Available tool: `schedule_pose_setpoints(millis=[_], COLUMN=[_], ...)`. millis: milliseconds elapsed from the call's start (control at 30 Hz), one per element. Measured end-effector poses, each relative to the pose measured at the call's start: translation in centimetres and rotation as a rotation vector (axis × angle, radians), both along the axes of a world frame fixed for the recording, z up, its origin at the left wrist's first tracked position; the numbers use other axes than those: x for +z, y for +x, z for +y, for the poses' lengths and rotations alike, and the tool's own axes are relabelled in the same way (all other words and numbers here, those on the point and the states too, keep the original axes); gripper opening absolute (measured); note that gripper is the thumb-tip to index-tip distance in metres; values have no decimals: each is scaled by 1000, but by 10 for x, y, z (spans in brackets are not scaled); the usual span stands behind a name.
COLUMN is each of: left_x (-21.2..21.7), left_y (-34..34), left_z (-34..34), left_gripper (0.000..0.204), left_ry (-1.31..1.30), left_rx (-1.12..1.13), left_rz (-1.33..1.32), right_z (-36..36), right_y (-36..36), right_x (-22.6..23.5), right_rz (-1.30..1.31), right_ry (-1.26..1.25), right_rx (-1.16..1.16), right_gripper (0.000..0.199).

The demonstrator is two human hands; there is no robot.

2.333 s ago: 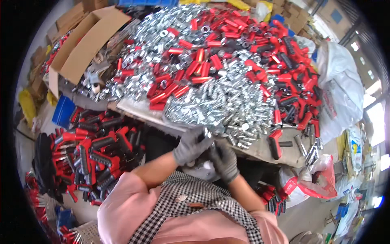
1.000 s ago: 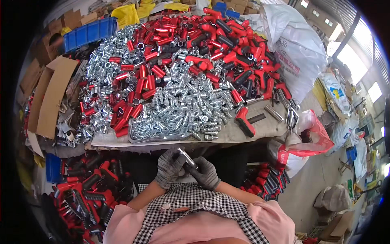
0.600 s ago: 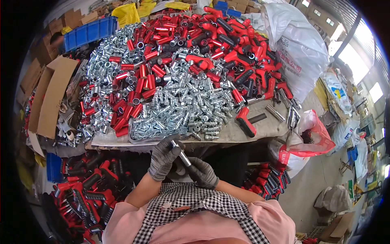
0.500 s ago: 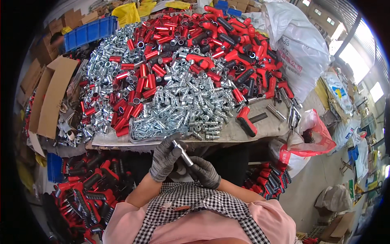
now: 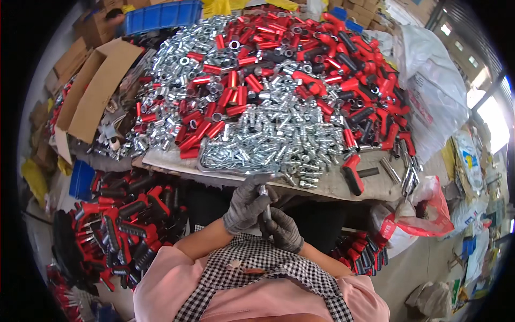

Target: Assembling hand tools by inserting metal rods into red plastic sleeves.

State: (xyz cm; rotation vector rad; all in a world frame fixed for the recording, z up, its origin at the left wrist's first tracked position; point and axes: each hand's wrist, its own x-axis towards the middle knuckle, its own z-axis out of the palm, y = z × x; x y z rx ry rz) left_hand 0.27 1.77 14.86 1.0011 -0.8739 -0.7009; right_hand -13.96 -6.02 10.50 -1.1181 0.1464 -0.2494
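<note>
In front of my apron, both gloved hands are closed on a slim silver metal rod [image 5: 267, 212]. My left hand [image 5: 244, 206] grips its upper part, thumb along the side, with the shiny tip pointing toward the table. Around the lower part wraps my right hand [image 5: 285, 232], where a dark piece shows between the fingers; what it is I cannot make out. Just beyond my hands, a shallow tray [image 5: 206, 167] of small silver fittings sits at the table's front edge. A red and black pistol-shaped handle [image 5: 352, 176] lies to its right.
Silver sleeves [image 5: 169, 80], red tubes [image 5: 234, 80] and red-black handles [image 5: 370, 70] heap over the table. An open carton [image 5: 102, 96] stands left, a white sack [image 5: 434, 86] right. More handles [image 5: 120, 231] pile below left; a red-white bag [image 5: 418, 220] hangs near the right corner.
The whole view has shifted, with the table now lying farther right in it. The rod has turned from slanting to nearly upright in the picture, still held by both hands.
</note>
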Motion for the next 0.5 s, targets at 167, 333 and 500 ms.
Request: schedule_pose_setpoints(millis=[167, 333, 500], left_x=[-6, -6, 19], left_y=[3, 15, 26], left_z=[0, 5, 2], left_gripper=[39, 29, 26], left_ry=[-19, 12, 106], left_rx=[101, 80, 42], left_rz=[-56, -130, -79], right_z=[1, -2, -7], right_y=[6, 15, 26], right_x=[-3, 3, 11], right_rz=[54, 41, -41], right_ry=[-25, -62, -44], right_rx=[-85, -82, -37], right_gripper=[41, 43, 45])
